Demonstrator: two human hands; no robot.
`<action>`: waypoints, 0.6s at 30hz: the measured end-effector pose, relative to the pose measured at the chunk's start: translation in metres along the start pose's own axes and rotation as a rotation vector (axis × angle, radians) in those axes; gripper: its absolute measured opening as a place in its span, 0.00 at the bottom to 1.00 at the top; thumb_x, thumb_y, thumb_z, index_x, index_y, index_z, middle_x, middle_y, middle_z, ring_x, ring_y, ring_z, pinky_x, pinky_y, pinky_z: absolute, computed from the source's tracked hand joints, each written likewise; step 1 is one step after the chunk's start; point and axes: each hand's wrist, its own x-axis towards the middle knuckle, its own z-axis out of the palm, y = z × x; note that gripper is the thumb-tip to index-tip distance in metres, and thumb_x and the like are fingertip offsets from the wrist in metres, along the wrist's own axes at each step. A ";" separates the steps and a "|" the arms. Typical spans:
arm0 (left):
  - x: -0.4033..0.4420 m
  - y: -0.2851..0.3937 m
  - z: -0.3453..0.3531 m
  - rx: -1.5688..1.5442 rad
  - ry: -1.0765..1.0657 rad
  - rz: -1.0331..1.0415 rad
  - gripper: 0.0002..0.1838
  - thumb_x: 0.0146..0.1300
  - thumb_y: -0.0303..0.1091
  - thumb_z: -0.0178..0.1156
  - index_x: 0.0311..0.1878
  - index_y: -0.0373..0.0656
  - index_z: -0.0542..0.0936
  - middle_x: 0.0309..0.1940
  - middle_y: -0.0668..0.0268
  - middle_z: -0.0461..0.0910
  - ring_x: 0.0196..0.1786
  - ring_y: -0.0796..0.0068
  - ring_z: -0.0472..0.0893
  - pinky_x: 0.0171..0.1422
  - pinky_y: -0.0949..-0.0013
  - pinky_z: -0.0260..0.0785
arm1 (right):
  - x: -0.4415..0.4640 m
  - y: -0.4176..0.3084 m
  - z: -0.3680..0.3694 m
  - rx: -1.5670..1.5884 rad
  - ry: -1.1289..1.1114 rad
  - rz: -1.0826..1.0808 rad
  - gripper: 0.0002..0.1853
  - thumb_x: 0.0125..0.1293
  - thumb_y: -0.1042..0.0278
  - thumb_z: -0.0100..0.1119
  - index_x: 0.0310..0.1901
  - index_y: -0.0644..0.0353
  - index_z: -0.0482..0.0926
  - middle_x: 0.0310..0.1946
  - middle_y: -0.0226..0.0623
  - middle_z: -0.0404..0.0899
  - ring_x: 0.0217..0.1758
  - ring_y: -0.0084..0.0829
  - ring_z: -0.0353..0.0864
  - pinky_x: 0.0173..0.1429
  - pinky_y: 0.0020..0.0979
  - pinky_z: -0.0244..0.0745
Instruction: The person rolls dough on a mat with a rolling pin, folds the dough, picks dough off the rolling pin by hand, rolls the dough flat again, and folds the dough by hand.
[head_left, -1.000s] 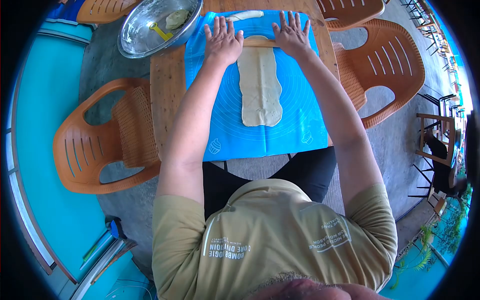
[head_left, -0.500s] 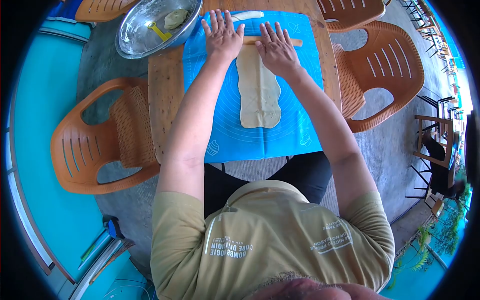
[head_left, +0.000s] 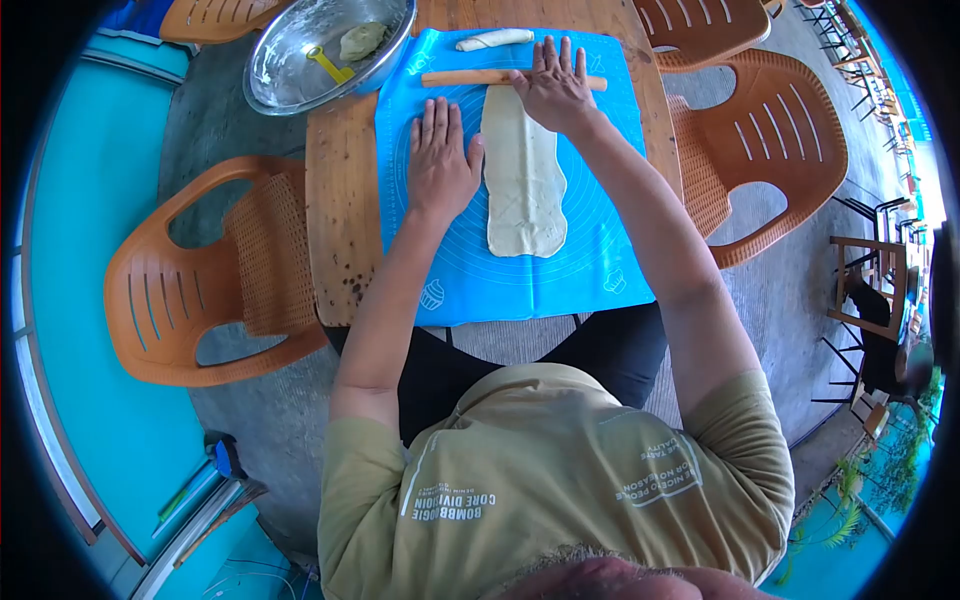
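A long flat sheet of dough (head_left: 525, 195) lies lengthwise on a blue silicone mat (head_left: 600, 270). Across its far end sits a wooden rolling pin (head_left: 452, 78). My right hand (head_left: 556, 92) rests palm down over the right part of the pin, fingers stretched out and beyond it. My left hand (head_left: 443, 165) is off the pin, flat over the mat just left of the dough sheet, with its fingers extended and nothing held. Beyond the pin, a small rolled piece of dough (head_left: 495, 39) lies near the mat's far edge.
A metal bowl (head_left: 285, 75) at the table's far left holds a lump of dough (head_left: 362, 42) and a yellow tool (head_left: 330, 67). Orange chairs stand left (head_left: 215, 270) and right (head_left: 760, 150) of the wooden table (head_left: 345, 220).
My left hand has come off the rolling pin and moved back toward me, beside the dough sheet. My right hand stays on the pin. The view has shifted slightly.
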 end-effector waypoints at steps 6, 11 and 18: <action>-0.004 0.002 0.004 0.041 0.014 -0.002 0.40 0.84 0.57 0.39 0.81 0.29 0.64 0.84 0.41 0.58 0.89 0.47 0.52 0.92 0.47 0.36 | 0.017 0.002 0.004 -0.004 0.041 0.058 0.46 0.84 0.34 0.27 0.85 0.70 0.46 0.88 0.54 0.41 0.92 0.56 0.29 0.90 0.58 0.23; -0.003 0.003 0.002 0.061 0.004 -0.016 0.40 0.84 0.58 0.39 0.82 0.30 0.62 0.85 0.41 0.55 0.89 0.49 0.51 0.92 0.47 0.37 | 0.030 0.013 0.014 0.136 0.204 0.017 0.44 0.85 0.36 0.31 0.85 0.69 0.49 0.88 0.56 0.43 0.92 0.57 0.33 0.91 0.57 0.28; -0.003 0.002 0.006 0.040 -0.019 -0.032 0.40 0.84 0.56 0.39 0.83 0.30 0.60 0.86 0.43 0.53 0.89 0.50 0.49 0.93 0.48 0.34 | 0.012 0.053 -0.017 0.382 0.353 -0.333 0.17 0.70 0.64 0.62 0.59 0.51 0.83 0.56 0.39 0.80 0.64 0.44 0.78 0.68 0.49 0.70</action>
